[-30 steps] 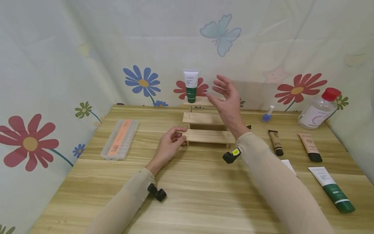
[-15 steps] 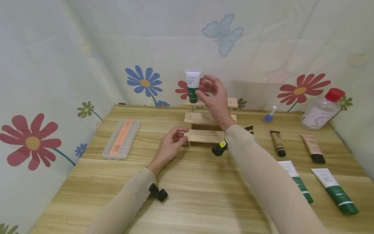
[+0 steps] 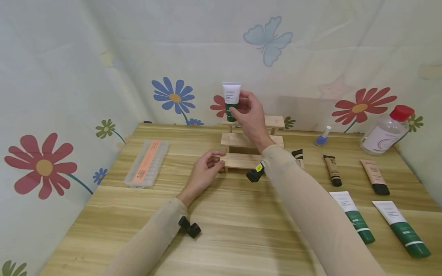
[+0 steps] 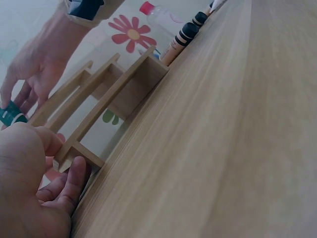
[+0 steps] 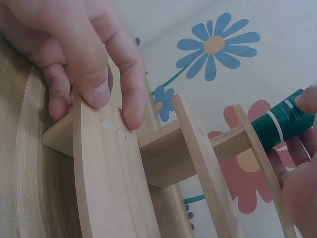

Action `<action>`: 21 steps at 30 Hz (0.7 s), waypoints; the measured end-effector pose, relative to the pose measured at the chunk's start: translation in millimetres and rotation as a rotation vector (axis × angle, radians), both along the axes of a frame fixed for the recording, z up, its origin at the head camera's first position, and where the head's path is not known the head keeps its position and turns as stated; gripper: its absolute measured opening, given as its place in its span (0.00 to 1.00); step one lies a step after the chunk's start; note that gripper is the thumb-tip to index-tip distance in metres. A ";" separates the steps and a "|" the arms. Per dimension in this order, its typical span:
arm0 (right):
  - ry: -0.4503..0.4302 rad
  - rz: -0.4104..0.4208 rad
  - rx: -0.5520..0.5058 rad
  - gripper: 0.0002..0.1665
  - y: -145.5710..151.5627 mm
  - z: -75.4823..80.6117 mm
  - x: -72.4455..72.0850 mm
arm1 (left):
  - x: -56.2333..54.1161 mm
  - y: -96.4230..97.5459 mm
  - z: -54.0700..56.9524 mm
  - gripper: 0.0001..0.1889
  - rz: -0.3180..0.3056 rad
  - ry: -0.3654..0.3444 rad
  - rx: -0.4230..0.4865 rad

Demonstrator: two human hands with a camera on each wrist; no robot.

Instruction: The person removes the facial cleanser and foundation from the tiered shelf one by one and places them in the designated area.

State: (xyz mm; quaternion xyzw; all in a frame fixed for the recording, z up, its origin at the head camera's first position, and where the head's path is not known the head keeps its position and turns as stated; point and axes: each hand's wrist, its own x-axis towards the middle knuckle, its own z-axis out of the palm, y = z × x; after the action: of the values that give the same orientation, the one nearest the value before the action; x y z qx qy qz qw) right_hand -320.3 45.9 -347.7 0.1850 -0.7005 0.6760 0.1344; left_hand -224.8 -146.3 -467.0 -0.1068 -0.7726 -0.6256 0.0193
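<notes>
A small white-and-green squeeze tube (image 3: 231, 92) stands on its cap at the left end of the top step of a three-step wooden display stand (image 3: 241, 161). My right hand (image 3: 254, 119) pinches it from the right, thumb across the front of the green part and fingers behind. The right wrist view shows the green part of the tube (image 5: 280, 121) right at the top board. With my left hand (image 3: 203, 170) I hold the left end of the lowest step. In the left wrist view, fingers and thumb close round that end of the stand (image 4: 79, 148).
Left of the stand lies a clear plastic case (image 3: 145, 165) with an orange label. To the right are nail polish (image 3: 322, 137), a red-capped bottle (image 3: 385, 134), a gold tube (image 3: 332, 170), a BB cream tube (image 3: 374, 176) and two large white-and-green tubes (image 3: 402, 229). A patterned curtain hangs behind.
My right hand has moved left from beside the stand's top and taken hold of the small tube. The left hand has stayed on the lowest step.
</notes>
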 end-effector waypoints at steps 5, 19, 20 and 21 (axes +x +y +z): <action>-0.020 -0.016 0.009 0.28 -1.4 0.2 0.2 | 1.1 -0.2 1.3 0.12 0.005 -0.004 -0.005; 0.017 -0.080 -0.017 0.26 17.8 -0.2 25.9 | 1.4 0.1 0.7 0.12 0.008 0.001 -0.016; 0.020 -0.085 -0.022 0.27 20.7 0.2 29.1 | 1.2 0.0 0.4 0.13 0.008 0.002 -0.017; 0.024 -0.087 -0.028 0.27 23.7 0.7 32.4 | 1.0 -0.2 0.1 0.13 0.009 0.002 -0.019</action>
State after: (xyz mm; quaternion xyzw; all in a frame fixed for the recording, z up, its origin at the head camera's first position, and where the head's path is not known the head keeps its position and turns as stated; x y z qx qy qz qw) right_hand -287.9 69.6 -347.1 0.1604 -0.6967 0.6771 0.1746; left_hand -223.8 -146.4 -466.9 -0.1043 -0.7789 -0.6180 0.0216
